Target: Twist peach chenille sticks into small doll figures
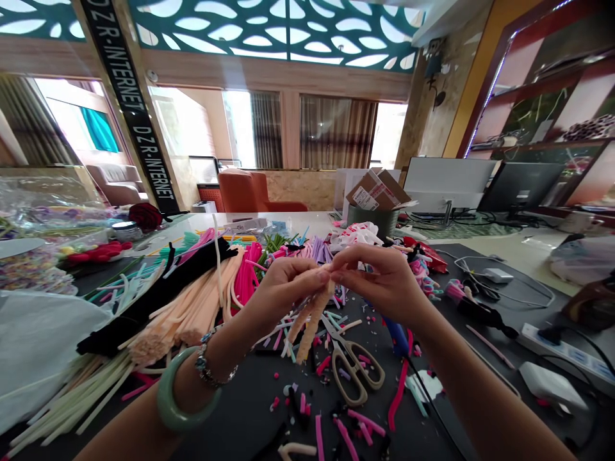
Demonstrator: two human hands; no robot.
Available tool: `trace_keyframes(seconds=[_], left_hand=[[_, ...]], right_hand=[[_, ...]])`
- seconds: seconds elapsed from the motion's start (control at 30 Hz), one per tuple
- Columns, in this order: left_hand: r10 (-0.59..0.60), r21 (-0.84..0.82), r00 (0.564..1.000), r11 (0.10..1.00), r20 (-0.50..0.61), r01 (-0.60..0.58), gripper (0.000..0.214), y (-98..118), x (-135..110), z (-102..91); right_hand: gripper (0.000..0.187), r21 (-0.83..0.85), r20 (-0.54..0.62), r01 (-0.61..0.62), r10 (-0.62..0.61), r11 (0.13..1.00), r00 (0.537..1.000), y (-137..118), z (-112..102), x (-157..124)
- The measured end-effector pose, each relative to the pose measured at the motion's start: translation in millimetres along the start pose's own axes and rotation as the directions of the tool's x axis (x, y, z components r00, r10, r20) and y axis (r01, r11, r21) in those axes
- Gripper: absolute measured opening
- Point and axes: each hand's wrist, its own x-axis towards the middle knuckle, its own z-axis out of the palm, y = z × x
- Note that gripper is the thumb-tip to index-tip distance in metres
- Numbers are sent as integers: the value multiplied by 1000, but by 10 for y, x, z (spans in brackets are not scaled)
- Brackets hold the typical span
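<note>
1. Two bare hands are seen in the head view, raised over a black-topped bench (423,442); no other person's hands are shown.
2. A twisted strip of peach chenille stem (310,330) is pinched near its upper end between the left hand (283,294) and the right hand (384,285), its length hanging down above the bench.
3. Each grip is narrow: thumb and fingertips are closed on the strip, and the two hands are almost touching.
4. A jade bangle (180,397) and a beaded bracelet (211,366) are worn on the left wrist.
5. Tan-handled scissors (358,374) are lying below the strip, untouched by either hand.
6. Short cut pieces of pink stem (346,432) are scattered across the bench, so some cutting is judged to be done.
7. Long bundles of peach stems (192,314), black stems (158,304) and hot-pink stems (247,275) are piled to the left, so much material is judged to be left.
8. A cluster of pink and black twisted pieces (420,275) is placed beyond the right hand; whether these are finished cannot be told.
</note>
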Motion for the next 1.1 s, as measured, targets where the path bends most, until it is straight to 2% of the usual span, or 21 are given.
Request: trace_keyframes(seconds=[0.13, 0.23, 0.37, 0.47, 0.6, 0.7, 0.8, 0.9, 1.03, 1.1], left_hand=[[-112, 19, 994, 993, -17, 113, 38, 100, -22, 0], [-183, -18, 983, 983, 10, 183, 38, 135, -40, 6], [-199, -109, 977, 972, 72, 206, 33, 135, -56, 26], [-183, -154, 980, 969, 72, 192, 30, 121, -63, 50], [-166, -206, 985, 963, 46, 173, 25, 104, -68, 67], [-135, -165, 991, 977, 17, 136, 23, 99, -67, 61], [-109, -105, 994, 989, -8, 108, 22, 98, -66, 47], [-94, -67, 995, 994, -24, 92, 20, 96, -68, 36], [-68, -32, 997, 997, -41, 67, 18, 98, -67, 25], [-54, -5, 997, 999, -51, 53, 17, 109, -67, 19]], right_hand=[[1, -183, -50, 114, -125, 977, 991, -20, -6, 3], [3, -269, -69, 180, -205, 946, 976, -17, 1, 1], [7, -336, -95, 223, -268, 915, 959, -2, 30, -8], [9, -350, -110, 231, -285, 908, 952, 2, 46, -13], [9, -319, -120, 211, -260, 924, 958, 1, 58, -15], [9, -260, -145, 169, -212, 951, 967, 3, 77, -27], [26, -137, -186, 43, -68, 990, 980, 5, 98, -46], [40, -63, -169, -55, 44, 996, 985, 4, 98, -52], [16, -177, -155, -51, 23, 983, 988, 0, 83, -37], [10, -164, -133, -53, 31, 985, 991, -1, 85, -25]])
